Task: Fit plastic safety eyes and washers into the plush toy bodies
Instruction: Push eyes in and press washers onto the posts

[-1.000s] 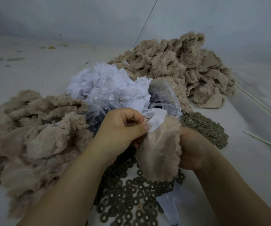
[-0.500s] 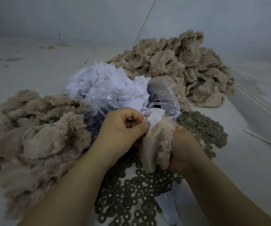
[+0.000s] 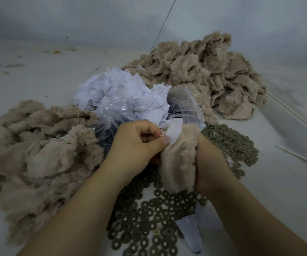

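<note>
Two bare hands work on a beige plush toy body (image 3: 175, 163) held above scattered dark washers (image 3: 149, 218).

The left hand (image 3: 136, 145) pinches a white patch (image 3: 175, 133) against the fabric; the right hand (image 3: 210, 163) clutches the fur side. Plush piles (image 3: 38, 145) lie left and behind.

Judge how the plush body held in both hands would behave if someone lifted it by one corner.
The plush body would probably flop: it sags and folds between the left hand and right hand. It looks light, being an unstuffed fabric skin. Its furry side should grip well rather than slip, though the smooth backing may slide more.
</note>
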Demonstrator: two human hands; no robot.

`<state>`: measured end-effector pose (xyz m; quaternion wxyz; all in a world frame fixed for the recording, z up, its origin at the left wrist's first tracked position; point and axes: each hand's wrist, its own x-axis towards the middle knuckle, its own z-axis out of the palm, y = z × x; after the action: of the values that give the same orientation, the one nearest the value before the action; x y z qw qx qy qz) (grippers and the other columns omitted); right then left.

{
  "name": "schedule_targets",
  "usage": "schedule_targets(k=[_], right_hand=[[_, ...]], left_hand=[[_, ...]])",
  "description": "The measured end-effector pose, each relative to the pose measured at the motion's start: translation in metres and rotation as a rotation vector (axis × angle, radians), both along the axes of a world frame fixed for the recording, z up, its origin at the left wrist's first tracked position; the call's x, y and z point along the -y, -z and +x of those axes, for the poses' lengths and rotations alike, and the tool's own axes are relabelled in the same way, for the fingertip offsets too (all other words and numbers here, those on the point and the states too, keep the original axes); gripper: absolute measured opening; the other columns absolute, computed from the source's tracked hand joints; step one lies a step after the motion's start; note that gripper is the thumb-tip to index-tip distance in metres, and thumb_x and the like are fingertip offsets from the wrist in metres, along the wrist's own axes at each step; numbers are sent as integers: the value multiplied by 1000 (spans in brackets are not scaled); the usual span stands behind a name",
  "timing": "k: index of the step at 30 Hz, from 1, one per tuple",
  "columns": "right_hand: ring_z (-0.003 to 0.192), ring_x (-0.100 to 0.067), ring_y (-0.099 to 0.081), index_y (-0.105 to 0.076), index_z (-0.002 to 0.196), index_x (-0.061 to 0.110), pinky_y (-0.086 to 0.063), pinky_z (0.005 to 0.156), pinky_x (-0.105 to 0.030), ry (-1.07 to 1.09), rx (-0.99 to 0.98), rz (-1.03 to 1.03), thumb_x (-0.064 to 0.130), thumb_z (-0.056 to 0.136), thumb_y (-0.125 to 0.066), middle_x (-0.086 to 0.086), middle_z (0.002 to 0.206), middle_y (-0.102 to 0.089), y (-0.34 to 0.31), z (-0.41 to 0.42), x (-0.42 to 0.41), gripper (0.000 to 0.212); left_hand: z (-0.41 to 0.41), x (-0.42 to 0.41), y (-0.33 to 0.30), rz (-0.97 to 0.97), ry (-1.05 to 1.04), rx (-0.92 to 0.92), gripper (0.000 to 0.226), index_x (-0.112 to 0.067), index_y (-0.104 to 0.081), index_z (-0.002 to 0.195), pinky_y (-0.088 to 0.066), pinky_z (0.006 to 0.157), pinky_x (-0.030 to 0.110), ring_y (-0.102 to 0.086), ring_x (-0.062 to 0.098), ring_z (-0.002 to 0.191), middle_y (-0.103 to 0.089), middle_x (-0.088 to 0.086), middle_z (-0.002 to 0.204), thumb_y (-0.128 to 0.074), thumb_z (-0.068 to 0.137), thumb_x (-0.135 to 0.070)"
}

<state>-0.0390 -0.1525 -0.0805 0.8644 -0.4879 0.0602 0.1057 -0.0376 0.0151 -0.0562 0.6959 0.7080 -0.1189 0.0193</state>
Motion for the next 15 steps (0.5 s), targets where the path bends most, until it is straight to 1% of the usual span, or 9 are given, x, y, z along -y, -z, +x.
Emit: schedule_targets(k=[2,3,4,6,8,9,11,13,15], right_hand=[[90,-23,-74,-81,97,12,-60,72,-33,-69,-29,51,50,94,-52,-12,100,-76,-14,-3,0,47],[96,-25,-73,-79,104,9,-59,78,-34,-102,-19,48,57,90,-53,-14,106,-75,-18,-3,0,56],[101,-27,-72,-76,111,8,-58,83,-36,-128,10,1,60,86,-57,-16,112,-74,-22,-5,-1,60],[104,-30,-71,-72,115,5,-58,86,-38,-128,76,-141,48,83,-70,-18,112,-73,-22,-8,-3,54],[92,-27,-74,-71,110,3,-60,75,-32,-71,76,-213,32,84,-72,-16,102,-76,-21,-9,-5,40],[85,-25,-75,-71,108,2,-60,69,-30,-58,60,-206,28,86,-70,-16,97,-76,-20,-8,-6,34],[75,-25,-74,-71,106,-1,-59,62,-31,-67,13,-149,22,90,-68,-17,90,-75,-22,-9,-6,29],[70,-26,-72,-69,106,-4,-59,60,-34,-95,-14,-95,22,88,-67,-18,85,-73,-26,-10,-8,31],[69,-28,-69,-67,107,-7,-58,61,-36,-118,-21,-86,22,90,-65,-20,82,-70,-26,-11,-8,33]], left_hand=[[1,0,1,9,-13,8,23,-21,-72,66,-55,54,28,-65,17,58,-69,8,65,-79,80,-5],[1,0,2,25,-24,20,21,-21,-72,67,-56,55,30,-65,19,58,-70,11,66,-80,79,-6],[2,0,3,47,-34,34,18,-20,-72,69,-58,57,34,-65,24,59,-70,14,69,-80,79,-7],[1,2,3,75,-39,55,13,-16,-71,72,-60,64,49,-67,39,66,-69,20,74,-82,78,-12],[-1,3,3,85,-34,53,11,-13,-71,73,-60,66,56,-67,46,72,-70,21,74,-80,74,-20],[-1,3,3,77,-29,42,10,-13,-71,73,-60,65,55,-68,45,70,-71,20,74,-79,73,-20],[-1,3,4,36,-13,19,10,-16,-72,71,-60,61,46,-69,38,64,-72,18,72,-80,77,-13],[0,3,3,-4,-2,-10,22,-20,-73,68,-58,56,37,-67,29,57,-72,17,70,-77,81,-3],[-1,4,2,-38,16,-46,28,-20,-73,67,-57,53,34,-65,25,54,-71,17,68,-73,83,2]])
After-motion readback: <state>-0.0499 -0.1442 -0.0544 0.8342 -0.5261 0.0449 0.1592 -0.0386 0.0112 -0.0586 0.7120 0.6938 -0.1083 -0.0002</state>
